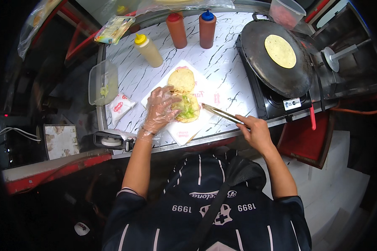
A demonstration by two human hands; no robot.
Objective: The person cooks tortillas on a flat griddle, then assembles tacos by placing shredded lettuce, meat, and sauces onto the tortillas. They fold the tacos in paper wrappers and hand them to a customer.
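My left hand, in a clear plastic glove, reaches over the left side of an opened burger bun. Its fingers are stretched out and apart, their tips at the shredded lettuce on the near bun half. The other half lies just beyond, cut face up. Both rest on white printed wrapping paper turned at a slant. In my bare right hand is a pair of metal tongs, closed around the handle end. Their tips point left, beside the bun's right edge.
At right, a flat tortilla lies on a black griddle over a portable gas stove. Yellow-capped, red-capped and blue-capped sauce bottles stand behind. A plastic tub and paper packet sit left.
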